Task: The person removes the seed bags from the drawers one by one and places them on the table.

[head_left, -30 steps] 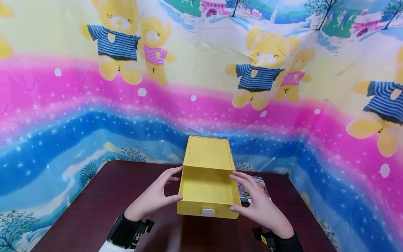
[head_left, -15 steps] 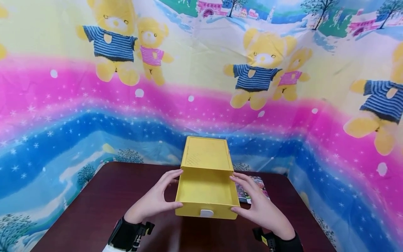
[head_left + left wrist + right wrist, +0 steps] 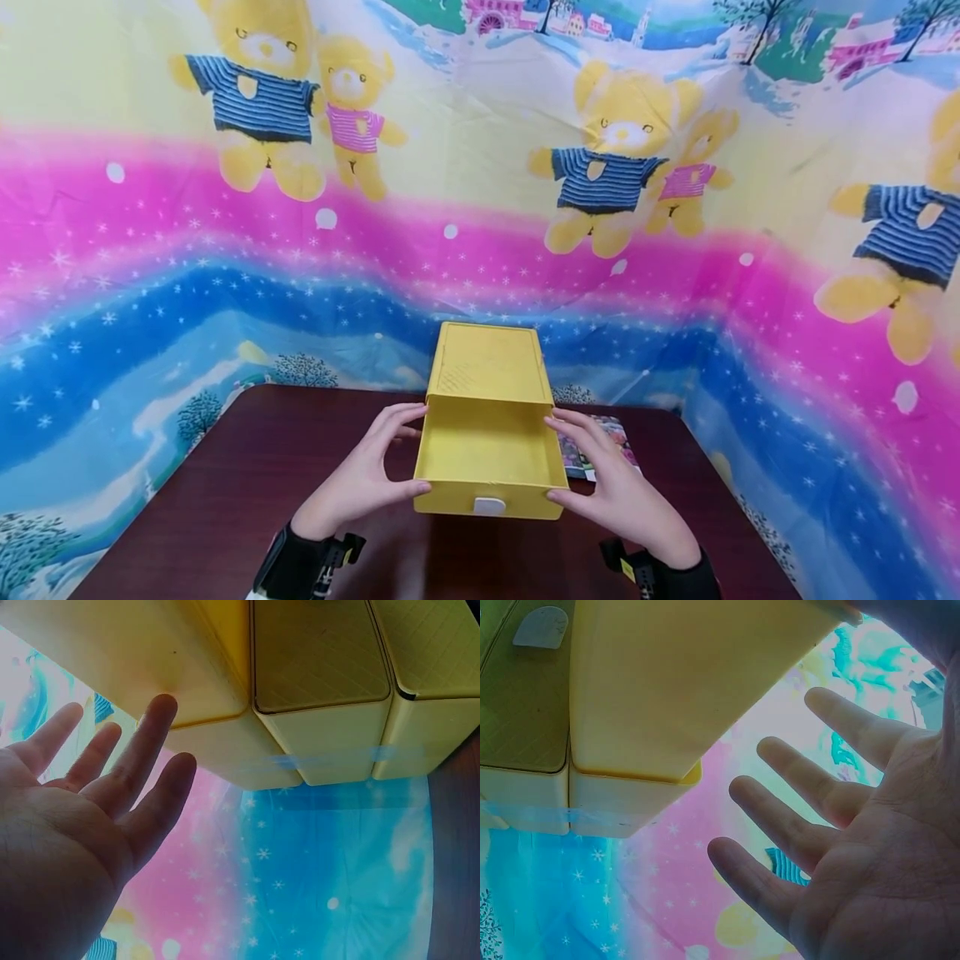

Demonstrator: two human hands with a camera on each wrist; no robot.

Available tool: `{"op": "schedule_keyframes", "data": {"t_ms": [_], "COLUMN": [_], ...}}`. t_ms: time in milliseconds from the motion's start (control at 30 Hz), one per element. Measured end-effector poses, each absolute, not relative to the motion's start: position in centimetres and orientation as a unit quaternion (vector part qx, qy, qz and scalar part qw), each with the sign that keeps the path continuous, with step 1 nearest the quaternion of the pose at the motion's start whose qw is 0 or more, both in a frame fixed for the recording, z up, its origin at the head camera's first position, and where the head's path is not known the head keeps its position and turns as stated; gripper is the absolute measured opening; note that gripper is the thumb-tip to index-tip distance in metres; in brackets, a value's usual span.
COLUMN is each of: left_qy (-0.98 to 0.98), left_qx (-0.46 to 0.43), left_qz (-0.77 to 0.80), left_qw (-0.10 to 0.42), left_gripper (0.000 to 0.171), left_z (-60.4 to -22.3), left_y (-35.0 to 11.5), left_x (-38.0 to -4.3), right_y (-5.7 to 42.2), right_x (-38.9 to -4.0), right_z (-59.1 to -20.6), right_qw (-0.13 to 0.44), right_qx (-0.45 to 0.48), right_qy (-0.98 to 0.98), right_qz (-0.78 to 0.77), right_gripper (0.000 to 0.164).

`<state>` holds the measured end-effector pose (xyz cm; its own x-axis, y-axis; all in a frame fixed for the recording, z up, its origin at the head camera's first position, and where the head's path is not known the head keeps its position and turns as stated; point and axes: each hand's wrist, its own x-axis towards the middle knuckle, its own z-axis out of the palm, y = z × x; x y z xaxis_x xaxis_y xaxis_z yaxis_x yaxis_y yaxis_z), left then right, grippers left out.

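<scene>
A yellow drawer unit point(image 3: 491, 362) stands on the dark table with its top drawer point(image 3: 487, 454) pulled out towards me, its bare inside showing. The drawer's front carries a small white handle point(image 3: 490, 506). My left hand point(image 3: 363, 475) is at the drawer's left side, thumb by the front corner, fingers spread. On the other side my right hand point(image 3: 611, 483) mirrors it, thumb near the front right corner. Both wrist views show extended fingers spread beside the drawer wall point(image 3: 682, 675), not curled round it. Pushed-in lower drawers point(image 3: 319, 660) are visible under the top one in the left wrist view.
Behind the right hand lies a flat item with a colourful printed cover point(image 3: 618, 437), partly hidden. A printed curtain point(image 3: 480, 192) with teddy bears surrounds the dark brown table point(image 3: 300, 425) at the back and sides. Black camera straps point(image 3: 296, 558) sit on both wrists.
The head view has shifted slightly, moving the scene a little to the left. Both hands and the pulled-out drawer keep nearly the same positions relative to each other.
</scene>
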<state>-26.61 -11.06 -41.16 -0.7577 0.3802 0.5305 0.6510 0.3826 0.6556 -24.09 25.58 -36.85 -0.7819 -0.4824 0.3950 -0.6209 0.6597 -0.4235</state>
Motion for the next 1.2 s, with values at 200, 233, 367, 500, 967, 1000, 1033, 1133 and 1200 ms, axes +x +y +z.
{"op": "schedule_keyframes", "data": {"t_ms": [200, 233, 367, 500, 967, 1000, 1033, 1133, 1200], "left_qy": [-0.819, -0.819, -0.815, -0.812, -0.802, -0.802, -0.804, -0.807, -0.809], "left_qx": [-0.301, -0.297, -0.291, -0.286, -0.211, -0.202, -0.194, -0.176, -0.165], "left_qz": [-0.457, -0.458, -0.463, -0.464, -0.492, -0.495, -0.498, -0.501, -0.505], "left_qw": [0.175, 0.178, 0.191, 0.211, 0.265, 0.265, 0.263, 0.258, 0.253], "left_gripper": [0.087, 0.086, 0.082, 0.078, 0.06, 0.059, 0.059, 0.056, 0.055], "left_z": [-41.4, -41.4, -41.4, -41.6, -43.3, -43.4, -43.5, -43.9, -44.1], "left_y": [-10.9, -10.9, -10.7, -10.6, -9.9, -9.7, -9.6, -9.4, -9.3], "left_x": [-26.6, -26.6, -26.5, -26.8, -28.4, -28.5, -28.6, -29.0, -29.2], "right_y": [25.5, 25.5, 25.4, 25.3, 23.9, 23.8, 23.7, 23.4, 23.3], "right_x": [-24.4, -24.4, -24.7, -25.1, -27.5, -27.8, -28.0, -28.5, -28.8], "right_z": [-37.0, -37.1, -37.3, -37.3, -39.3, -39.6, -39.8, -40.3, -40.6], "right_qw": [0.134, 0.139, 0.154, 0.165, 0.247, 0.255, 0.261, 0.268, 0.263], "right_qx": [0.291, 0.291, 0.289, 0.283, 0.198, 0.193, 0.187, 0.172, 0.166], "right_qy": [-0.905, -0.905, -0.905, -0.902, -0.884, -0.882, -0.879, -0.875, -0.873], "right_qz": [0.28, 0.278, 0.272, 0.281, 0.344, 0.347, 0.352, 0.364, 0.376], "right_gripper": [0.08, 0.079, 0.079, 0.078, 0.068, 0.067, 0.066, 0.064, 0.062]}}
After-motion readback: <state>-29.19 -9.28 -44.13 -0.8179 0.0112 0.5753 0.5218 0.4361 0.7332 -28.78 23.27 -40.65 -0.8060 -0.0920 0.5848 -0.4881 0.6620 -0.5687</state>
